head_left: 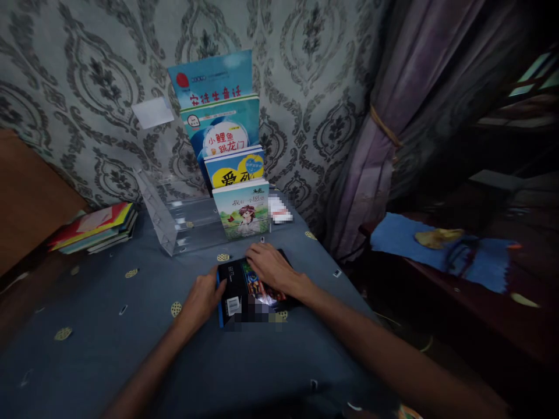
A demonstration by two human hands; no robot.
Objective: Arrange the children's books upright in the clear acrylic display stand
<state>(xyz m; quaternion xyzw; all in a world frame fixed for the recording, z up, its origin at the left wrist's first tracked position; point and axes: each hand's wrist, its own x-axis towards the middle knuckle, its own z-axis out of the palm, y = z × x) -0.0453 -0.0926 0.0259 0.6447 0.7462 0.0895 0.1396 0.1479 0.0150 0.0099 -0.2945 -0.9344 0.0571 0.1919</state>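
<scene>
A dark book point(233, 276) with a blue spine, a barcode and a colourful picture lies on the blue patterned cloth in front of me. My left hand point(204, 298) grips its left edge, thumb on the cover and the other fingers partly hidden at the side. Across the upper part of the cover lies my right hand point(268, 267), fingers stretched toward the far edge. Just beyond stands a clear stepped rack point(196, 218). Its right side holds upright books in tiers, with a green picture book point(243, 212) in front.
Several stacked books point(98, 227) lie at the left, near a brown wooden panel point(30, 198). Patterned wall covering rises behind the rack. To the right hang a tied purple curtain point(371, 139) and, lower, a dark surface with a blue cloth point(393, 235) on it.
</scene>
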